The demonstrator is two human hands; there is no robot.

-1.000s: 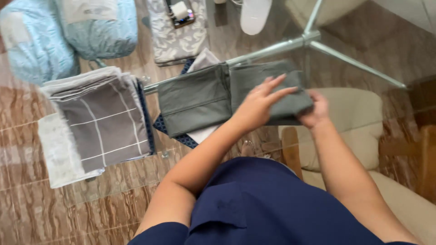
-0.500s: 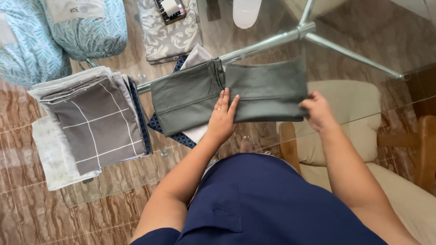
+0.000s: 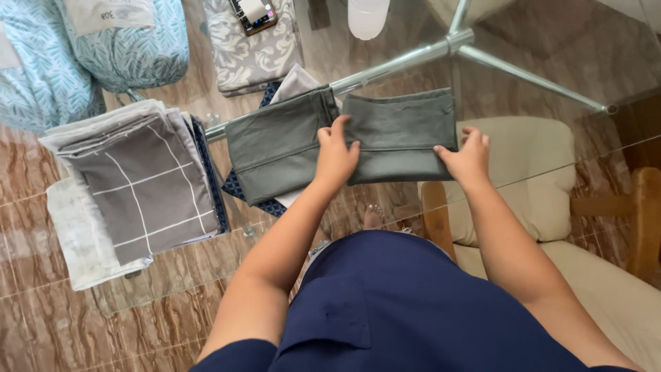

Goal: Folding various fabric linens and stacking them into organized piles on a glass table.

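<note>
A folded dark green cloth [image 3: 403, 131] lies flat on the glass table [image 3: 206, 275], right beside a second folded green cloth [image 3: 275, 148] to its left. My left hand [image 3: 336, 155] rests with spread fingers on the left end of the right-hand cloth, at the seam between the two. My right hand [image 3: 468, 157] pinches that cloth's lower right corner. Both pieces lie over a patterned blue and white fabric [image 3: 237, 186] that peeks out beneath them.
A stack of folded grey checked linen [image 3: 141, 186] sits at left over a white cloth [image 3: 82, 241]. Blue leaf-print bundles [image 3: 89, 62], a grey floral fabric with a phone [image 3: 253, 41] and a white cup [image 3: 367, 15] lie beyond. A cushioned wooden chair [image 3: 544, 186] shows below the glass.
The green cloth was being folded under both hands. It now lies flat and smoothed, my left hand has slid to its left end and my right hand to its right corner.
</note>
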